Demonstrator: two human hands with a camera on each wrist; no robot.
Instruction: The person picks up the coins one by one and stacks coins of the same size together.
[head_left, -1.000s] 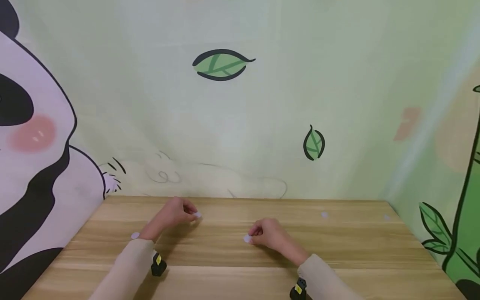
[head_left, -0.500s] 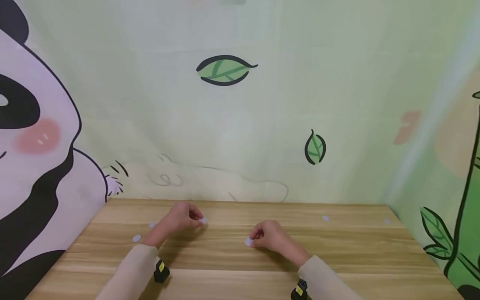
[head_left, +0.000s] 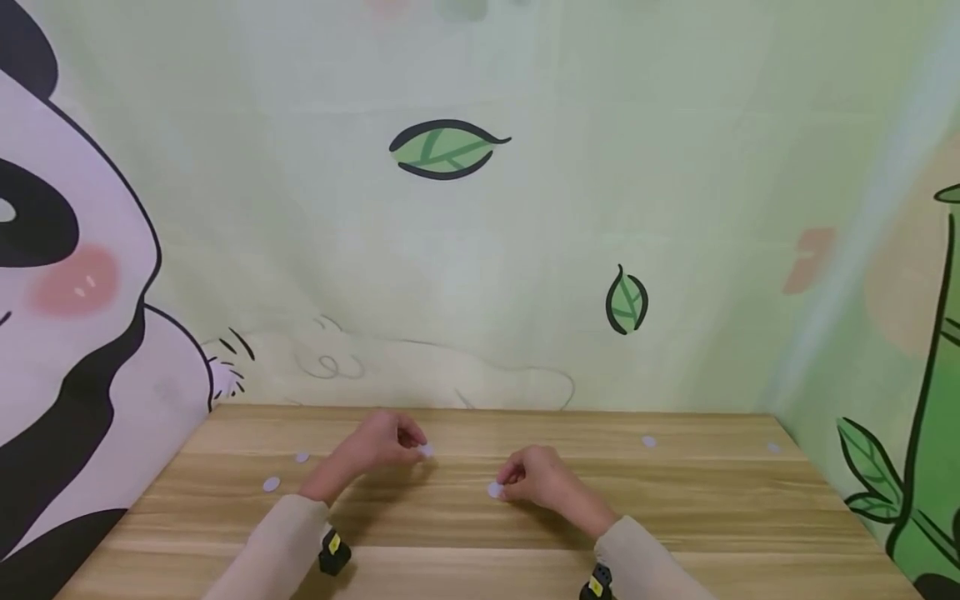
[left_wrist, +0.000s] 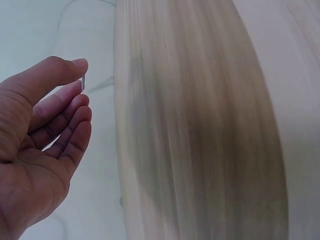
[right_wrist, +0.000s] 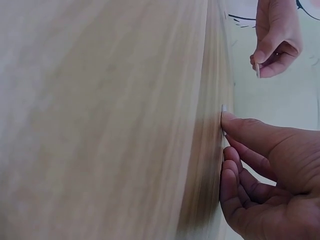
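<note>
In the head view my left hand (head_left: 388, 438) pinches a small thin white disc (head_left: 427, 451) between thumb and fingertips, held above the table. Edge-on, the same disc (left_wrist: 83, 83) shows in the left wrist view under the thumb tip, the other fingers loosely curled. To the right and nearer me, my right hand (head_left: 543, 477) grips another white disc (head_left: 494, 490) by its edge with thumb and index finger. That disc (right_wrist: 223, 119) is right at the table surface in the right wrist view, the fingers partly covering it.
Two white discs lie at the left of the wooden table (head_left: 675, 508), one nearer disc (head_left: 272, 484) and one farther disc (head_left: 302, 457). On the right are a disc (head_left: 649, 442) and another disc (head_left: 773, 447). A printed cloth backdrop (head_left: 525, 208) stands behind the table.
My left hand has moved right with its disc, towards the right hand, uncovering a disc at the left. The right hand stays in nearly the same place; the head view has shifted slightly.
</note>
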